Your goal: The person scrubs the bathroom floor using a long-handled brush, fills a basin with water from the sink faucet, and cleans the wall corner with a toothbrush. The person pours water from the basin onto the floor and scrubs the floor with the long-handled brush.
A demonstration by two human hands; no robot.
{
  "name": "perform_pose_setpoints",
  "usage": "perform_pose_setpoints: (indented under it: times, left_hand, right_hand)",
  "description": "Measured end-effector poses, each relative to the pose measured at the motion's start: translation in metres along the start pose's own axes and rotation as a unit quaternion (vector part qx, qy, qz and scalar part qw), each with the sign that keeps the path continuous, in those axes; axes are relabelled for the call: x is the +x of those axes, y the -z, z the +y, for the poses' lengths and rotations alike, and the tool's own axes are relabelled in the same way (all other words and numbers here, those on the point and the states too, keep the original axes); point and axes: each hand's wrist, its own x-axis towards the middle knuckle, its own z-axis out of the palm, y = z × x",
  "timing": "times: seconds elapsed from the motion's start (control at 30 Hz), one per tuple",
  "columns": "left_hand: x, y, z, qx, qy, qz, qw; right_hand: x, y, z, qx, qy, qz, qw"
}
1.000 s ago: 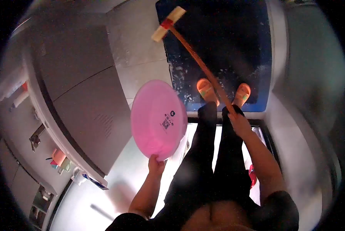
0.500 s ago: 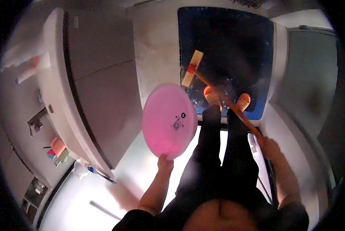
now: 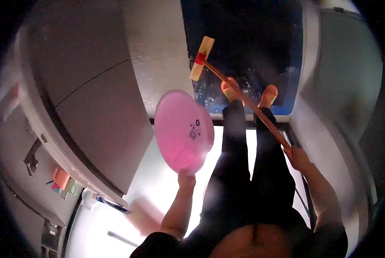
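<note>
My left hand [image 3: 187, 179] is closed on the lower rim of a pink plastic basin [image 3: 175, 129]. The basin is tipped up on its side, with small black printing on the surface facing me. In my right hand [image 3: 297, 159] is the end of the long wooden handle of a scrub brush [image 3: 263, 118]. The handle slants away to the upper left, across my feet. Its pale wooden head [image 3: 207, 45], with a red fitting, is at the left edge of a dark blue floor surface [image 3: 248, 34]. The basin hides part of the floor between my hands.
Orange slippers [image 3: 268, 95] are on my feet, at the near end of the dark surface. A grey-panelled cabinet with a white counter edge [image 3: 65, 150] runs along the left. On the right is a pale wall ledge [image 3: 325, 129]. Bright white floor [image 3: 145, 185] lies below the basin.
The view has shifted, so the dark floor surface and my slippers appear higher in the picture. The basin and brush appear slightly further left. Both hands keep their hold.
</note>
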Motion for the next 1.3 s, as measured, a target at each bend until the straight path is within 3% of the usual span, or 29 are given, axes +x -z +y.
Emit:
perform_pose_setpoints:
  times: [0.03,0.07,0.1,0.13,0.17,0.23,0.27,0.33,0.37,0.4,0.43,0.53,0.6,0.67,0.77,0.83,0.97,1.0,1.07,1.1,1.2,1.23,1.27,1.3]
  left_hand:
    - [-0.009,0.016,0.029,-0.401,0.130,-0.027,0.907]
    - [-0.013,0.022,0.052,-0.727,0.236,-0.045,0.643]
    - [-0.005,0.014,0.032,-0.584,0.099,-0.070,0.802]
    - [0.003,0.005,0.012,-0.290,-0.045,-0.028,0.956]
    - [0.012,-0.003,-0.007,-0.081,-0.139,0.071,0.984]
    - [0.010,0.001,0.007,-0.067,-0.117,0.069,0.988]
    - [-0.001,0.011,0.038,-0.128,-0.136,0.071,0.980]
    - [0.001,0.009,0.011,0.000,-0.157,0.045,0.987]
    - [0.002,0.007,0.005,-0.056,-0.090,0.045,0.993]
    - [0.007,0.004,0.001,-0.082,-0.058,0.047,0.994]
    - [0.013,0.000,-0.006,-0.110,-0.027,0.051,0.992]
    - [0.013,0.000,-0.006,-0.041,-0.074,0.022,0.996]
    - [0.005,0.005,0.022,-0.253,-0.012,0.000,0.967]
    - [-0.007,0.013,0.064,-0.449,0.052,-0.008,0.892]
    - [-0.013,0.020,0.092,-0.382,-0.016,-0.019,0.924]
    - [-0.023,0.026,0.139,-0.606,0.205,0.032,0.767]
    - [-0.021,0.023,0.110,-0.604,0.166,0.026,0.779]
    - [-0.008,0.019,0.070,-0.521,0.050,0.028,0.852]
    - [-0.009,0.022,0.073,-0.427,-0.063,0.025,0.902]
    - [-0.031,0.035,0.115,-0.535,0.040,0.024,0.843]
    - [-0.028,0.046,0.073,-0.569,0.058,-0.022,0.820]
    - [-0.023,0.046,0.064,-0.506,0.018,-0.049,0.861]
    - [-0.018,0.050,0.062,-0.477,0.049,-0.081,0.874]
    - [-0.013,0.053,0.059,-0.445,0.077,-0.115,0.885]
  right_hand:
    - [0.002,-0.004,0.003,0.005,-0.006,-0.006,1.000]
    - [0.007,-0.006,0.007,0.020,-0.003,-0.011,1.000]
    - [0.016,-0.007,0.011,0.034,0.003,-0.014,0.999]
    - [0.022,-0.015,0.018,0.039,0.001,-0.015,0.999]
    - [0.025,-0.026,0.024,0.037,0.002,-0.021,0.999]
    - [0.021,-0.032,0.030,0.028,0.011,-0.025,0.999]
    - [0.017,-0.029,0.032,0.033,0.005,-0.027,0.999]
    - [0.009,-0.019,0.040,0.040,0.004,-0.040,0.998]
    - [-0.002,-0.014,0.040,0.038,-0.024,-0.038,0.998]
    - [-0.017,-0.011,0.042,-0.020,0.010,-0.028,0.999]
    - [-0.035,-0.005,0.044,0.013,-0.006,-0.030,0.999]
    - [-0.041,-0.010,0.059,0.051,-0.020,-0.026,0.998]
    - [-0.029,0.000,0.047,0.048,-0.025,-0.041,0.998]
    - [-0.021,0.008,0.044,0.039,0.012,-0.027,0.999]
    - [-0.027,0.008,0.047,0.045,0.007,-0.057,0.997]
    - [-0.020,-0.001,0.040,0.038,0.023,-0.057,0.997]
    - [0.035,-0.003,-0.018,0.024,0.166,-0.003,0.986]
    - [0.053,-0.003,-0.034,-0.002,0.217,0.005,0.976]
    - [0.060,0.002,-0.051,0.016,0.199,-0.003,0.980]
    - [0.059,0.003,-0.055,0.037,0.178,-0.013,0.983]
    - [0.009,0.027,-0.041,-0.017,0.137,-0.049,0.989]
    - [-0.007,0.043,-0.038,0.006,0.079,-0.057,0.995]
    - [-0.020,0.052,-0.035,0.027,0.020,-0.067,0.997]
    - [-0.025,0.050,-0.023,-0.004,0.026,-0.051,0.998]
